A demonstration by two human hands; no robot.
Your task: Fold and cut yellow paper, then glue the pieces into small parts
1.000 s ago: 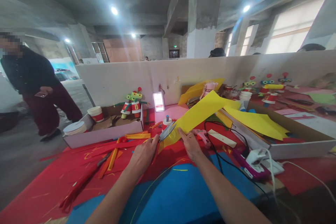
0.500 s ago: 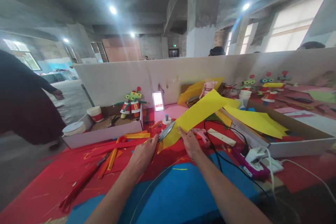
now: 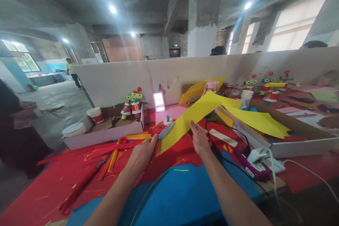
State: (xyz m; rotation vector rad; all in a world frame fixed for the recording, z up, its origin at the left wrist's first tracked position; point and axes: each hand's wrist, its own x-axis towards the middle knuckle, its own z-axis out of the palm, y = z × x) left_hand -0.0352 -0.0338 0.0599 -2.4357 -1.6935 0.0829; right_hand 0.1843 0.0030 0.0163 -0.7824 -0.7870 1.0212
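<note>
Far left, a person in dark clothes [image 3: 16,134] is standing beside the table, mostly cut off by the frame. Next, a white box [image 3: 103,138] is sitting at the table's left, with cup figures [image 3: 136,108] standing at its right end. In front of it, red and orange paper strips [image 3: 113,158] are lying loosely over the red covering [image 3: 37,199].

Left forearm is slanting up and right from the bottom edge; the left hand [image 3: 140,152] is gripping scissors [image 3: 166,132] — fingers curled round the handles, thumb lying on top, blades pointing up and right along the near-left edge of a yellow sheet [image 3: 192,116]. Sheet is hanging at a slant between the hands, above the table. Below, a blue sheet [image 3: 174,197] is lying flat.

Right forearm is slanting up and left; the right hand [image 3: 200,138] is pinching the sheet's lower edge — thumb in front, remaining fingers partly hidden. Farther right, a purple power strip [image 3: 253,165] is resting near a second white box [image 3: 299,151], where more yellow paper [image 3: 265,123] is lying.
</note>
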